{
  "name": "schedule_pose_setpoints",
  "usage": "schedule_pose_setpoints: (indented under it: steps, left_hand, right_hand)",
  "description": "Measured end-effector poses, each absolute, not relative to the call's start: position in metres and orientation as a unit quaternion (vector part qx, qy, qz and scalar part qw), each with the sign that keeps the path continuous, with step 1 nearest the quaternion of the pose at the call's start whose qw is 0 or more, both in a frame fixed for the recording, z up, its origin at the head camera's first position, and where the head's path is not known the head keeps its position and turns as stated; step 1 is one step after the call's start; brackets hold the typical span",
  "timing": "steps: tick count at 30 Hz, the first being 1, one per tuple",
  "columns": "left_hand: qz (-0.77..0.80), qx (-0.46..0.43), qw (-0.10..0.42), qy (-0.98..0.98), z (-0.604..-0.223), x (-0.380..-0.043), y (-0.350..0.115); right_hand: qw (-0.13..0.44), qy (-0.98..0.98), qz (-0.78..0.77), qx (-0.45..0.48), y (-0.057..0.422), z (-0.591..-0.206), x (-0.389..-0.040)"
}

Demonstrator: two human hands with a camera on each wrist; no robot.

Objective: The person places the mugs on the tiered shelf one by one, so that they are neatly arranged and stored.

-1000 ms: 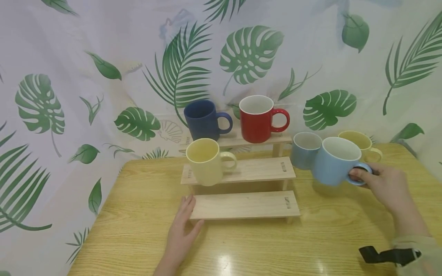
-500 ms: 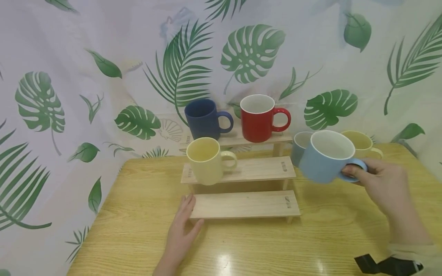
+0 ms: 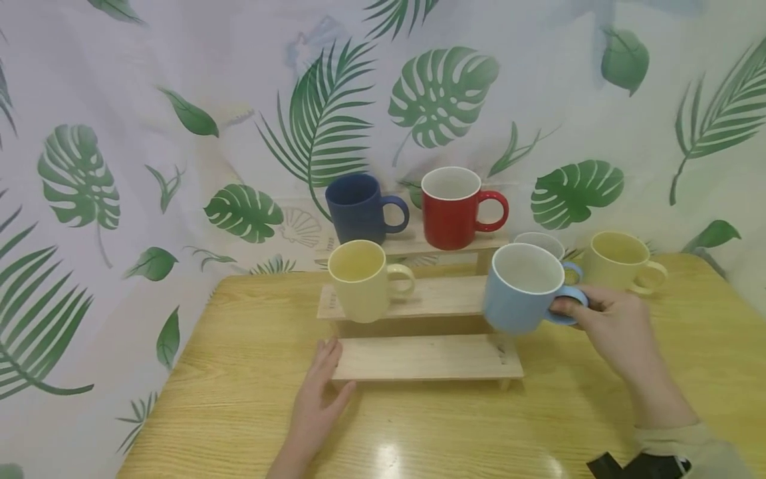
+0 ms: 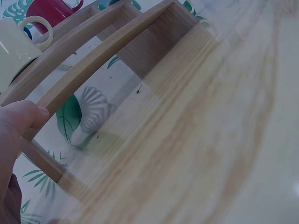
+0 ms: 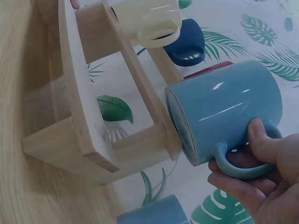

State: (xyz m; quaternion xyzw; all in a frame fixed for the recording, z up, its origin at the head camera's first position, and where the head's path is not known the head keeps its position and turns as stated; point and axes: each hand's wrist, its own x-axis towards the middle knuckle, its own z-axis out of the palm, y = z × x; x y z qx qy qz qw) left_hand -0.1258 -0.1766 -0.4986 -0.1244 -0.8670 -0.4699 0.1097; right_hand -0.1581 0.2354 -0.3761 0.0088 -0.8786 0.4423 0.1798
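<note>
My right hand (image 3: 622, 329) grips the handle of a light blue mug (image 3: 517, 293), thumb on top. The mug is held upright in the air before the right end of the middle shelf. In the right wrist view its base comes close to the wooden three-step rack (image 5: 88, 112); contact cannot be told. My left hand (image 3: 317, 399) rests at the left end of the lowest step (image 3: 425, 357), thumb spread toward the front. A yellow mug (image 3: 359, 283) stands on the middle step. On the top step stand a dark blue mug (image 3: 357, 209) and a red mug (image 3: 451, 209).
Behind the held mug, another blue mug (image 3: 541, 241) stands on the table, mostly hidden. To its right is a second yellow mug (image 3: 616, 259). A leaf-printed cloth (image 3: 239, 100) hangs behind the wooden table (image 3: 239, 352).
My right hand has carried the light blue mug leftward, from beside the table mugs to the rack's right end. The left hand stays in place at the lowest step.
</note>
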Motion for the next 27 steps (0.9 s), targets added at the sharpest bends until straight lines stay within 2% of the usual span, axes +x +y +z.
schedule_pose_setpoints:
  steps: [27]
  left_hand:
    - [-0.468, -0.118, 0.101, -0.870, -0.496, -0.126, -0.177]
  right_hand:
    - [0.182, -0.870, 0.450, 0.079, 0.186, -0.378, -0.196]
